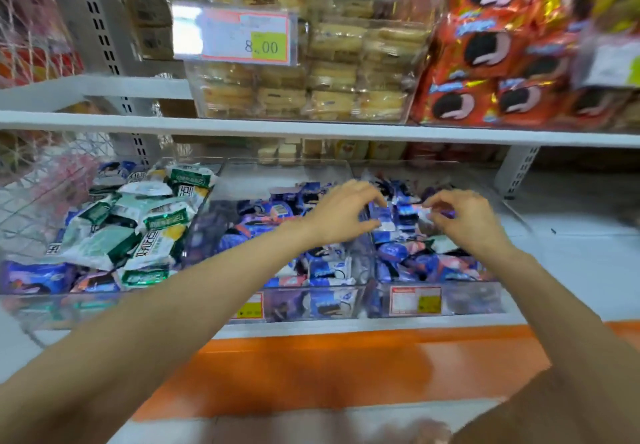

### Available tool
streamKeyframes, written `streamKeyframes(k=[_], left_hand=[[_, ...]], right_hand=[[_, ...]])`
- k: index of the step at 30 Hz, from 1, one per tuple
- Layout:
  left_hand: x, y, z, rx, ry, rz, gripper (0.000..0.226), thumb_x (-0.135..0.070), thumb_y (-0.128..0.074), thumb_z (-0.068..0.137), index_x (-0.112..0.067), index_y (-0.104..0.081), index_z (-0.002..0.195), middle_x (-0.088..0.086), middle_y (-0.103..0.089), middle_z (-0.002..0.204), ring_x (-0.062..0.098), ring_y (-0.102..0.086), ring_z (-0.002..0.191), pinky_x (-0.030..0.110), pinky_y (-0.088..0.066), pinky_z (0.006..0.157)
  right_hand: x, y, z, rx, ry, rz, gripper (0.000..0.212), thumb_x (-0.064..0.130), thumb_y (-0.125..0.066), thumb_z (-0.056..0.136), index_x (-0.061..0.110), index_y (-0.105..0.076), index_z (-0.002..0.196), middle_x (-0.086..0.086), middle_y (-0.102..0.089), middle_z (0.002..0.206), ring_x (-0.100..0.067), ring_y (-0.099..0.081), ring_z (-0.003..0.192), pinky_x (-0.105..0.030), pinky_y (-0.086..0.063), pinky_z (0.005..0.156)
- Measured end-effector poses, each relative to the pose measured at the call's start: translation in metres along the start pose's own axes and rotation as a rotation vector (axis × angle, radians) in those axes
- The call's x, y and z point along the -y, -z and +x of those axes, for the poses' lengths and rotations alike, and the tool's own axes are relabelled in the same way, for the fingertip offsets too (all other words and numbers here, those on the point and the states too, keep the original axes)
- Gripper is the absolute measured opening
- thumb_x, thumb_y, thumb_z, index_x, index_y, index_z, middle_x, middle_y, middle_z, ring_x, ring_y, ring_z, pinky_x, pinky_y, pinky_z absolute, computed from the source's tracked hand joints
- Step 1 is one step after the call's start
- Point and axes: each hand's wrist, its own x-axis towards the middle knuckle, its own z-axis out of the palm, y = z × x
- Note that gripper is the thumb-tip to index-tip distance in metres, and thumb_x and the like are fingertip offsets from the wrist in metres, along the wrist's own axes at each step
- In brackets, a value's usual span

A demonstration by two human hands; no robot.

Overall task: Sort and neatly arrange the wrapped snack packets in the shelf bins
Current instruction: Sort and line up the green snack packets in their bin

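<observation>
Two hands reach over the clear bins at the lower shelf's front edge. The left hand pinches a blue-and-white packet, its grip nearly closed. The right hand curls over blue packets in the right-end bin; blur hides whether its grip holds any.

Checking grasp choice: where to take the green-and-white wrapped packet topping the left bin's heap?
Probably from above. Pinch the green-and-white wrapped packet across its long edges: it lies face up, uncovered, and the clear plastic bin wall blocks its right side.
</observation>
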Motion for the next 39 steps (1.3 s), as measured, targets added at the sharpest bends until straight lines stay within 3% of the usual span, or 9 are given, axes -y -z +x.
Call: streamKeyframes(k=[3,7,11,18,26,29,32,36,39], left_hand=[[-0.015,-0.012,0.022,0.051,-0.009,0.004,0.036,-0.034,-0.061,0.089,-0.018,-0.054,0.121,0.001,-0.053,0.124,0.02,-0.042,0.119,0.033,-0.028,0.096],[-0.044,-0.027,0.046,0.23,-0.104,0.048,0.044,-0.043,-0.063,0.085,-0.015,-0.054,0.118,0.002,-0.058,0.118,0.02,-0.049,0.108,0.032,-0.037,0.086],[-0.067,-0.049,0.064,0.357,-0.037,0.153,0.045,-0.044,-0.058,0.089,-0.009,-0.052,0.116,0.008,-0.059,0.113,0.025,-0.054,0.102,0.034,-0.043,0.075],[-0.069,-0.057,0.071,0.177,0.072,0.133,0.023,-0.011,-0.057,0.089,-0.006,-0.049,0.111,0.012,-0.06,0.1,0.031,-0.057,0.094,0.033,-0.038,0.065],[-0.065,-0.008,0.041,-0.228,0.101,-0.086,0.007,-0.015,-0.061,0.088,-0.015,-0.057,0.094,-0.008,-0.061,0.08,0.013,-0.06,0.08,0.033,-0.051,0.07],[-0.059,0.006,0.02,-0.336,0.175,-0.226,0.009,-0.014,-0.063,0.086,-0.018,-0.055,0.088,-0.016,-0.055,0.072,0.003,-0.054,0.069,0.033,-0.052,0.071],[-0.049,0.015,-0.001,-0.39,0.259,-0.353,0.011,-0.012,-0.065,0.086,-0.017,-0.055,0.086,-0.005,-0.062,0.077,0.012,-0.063,0.073,0.038,-0.055,0.072],[-0.044,0.022,-0.025,-0.448,0.331,-0.437,0.008,-0.012,-0.064,0.086,-0.014,-0.057,0.086,0.004,-0.065,0.08,0.02,-0.068,0.074,0.044,-0.055,0.071],[-0.039,0.029,-0.041,-0.466,0.37,-0.467,0.011,-0.012,-0.064,0.087,-0.019,-0.056,0.083,0.0,-0.064,0.076,0.013,-0.069,0.071,0.041,-0.056,0.069]], right_hand=[[-0.022,0.018,-0.007,0.015,-0.026,-0.005,0.015,0.007,-0.072,0.079,0.009,-0.073,0.093,-0.012,-0.069,0.093,-0.03,-0.061,0.09,-0.034,-0.046,0.081],[-0.044,0.032,-0.017,-0.033,-0.103,0.018,0.015,0.005,-0.069,0.081,0.009,-0.072,0.096,-0.006,-0.067,0.095,-0.017,-0.057,0.085,-0.022,-0.039,0.074],[-0.057,0.033,-0.024,-0.055,-0.145,-0.005,0.013,0.008,-0.067,0.083,0.014,-0.072,0.094,-0.002,-0.064,0.093,-0.012,-0.052,0.083,-0.026,-0.041,0.073],[-0.057,0.029,-0.022,-0.027,-0.135,-0.009,0.014,0.009,-0.064,0.085,0.015,-0.072,0.095,-0.004,-0.069,0.094,-0.022,-0.06,0.092,-0.029,-0.045,0.075],[-0.042,0.023,-0.012,-0.1,-0.2,0.09,0.011,0.021,-0.061,0.09,0.015,-0.069,0.094,-0.006,-0.067,0.087,-0.016,-0.053,0.073,-0.027,-0.036,0.059],[-0.041,0.012,-0.008,-0.033,-0.158,-0.104,0.027,0.037,-0.066,0.084,0.014,-0.073,0.097,-0.007,-0.069,0.097,-0.024,-0.06,0.088,-0.029,-0.045,0.065],[-0.039,-0.001,-0.004,0.052,-0.116,-0.353,0.037,0.049,-0.067,0.08,0.018,-0.07,0.101,-0.011,-0.063,0.103,-0.028,-0.056,0.101,-0.03,-0.043,0.075],[-0.037,-0.009,-0.004,0.01,-0.159,-0.376,0.02,0.03,-0.065,0.085,0.017,-0.069,0.099,-0.01,-0.064,0.104,-0.027,-0.055,0.104,-0.032,-0.041,0.082],[-0.031,-0.004,-0.007,-0.084,-0.188,-0.256,0.01,0.02,-0.064,0.084,0.015,-0.07,0.089,-0.007,-0.069,0.098,-0.027,-0.06,0.094,-0.03,-0.041,0.073]])
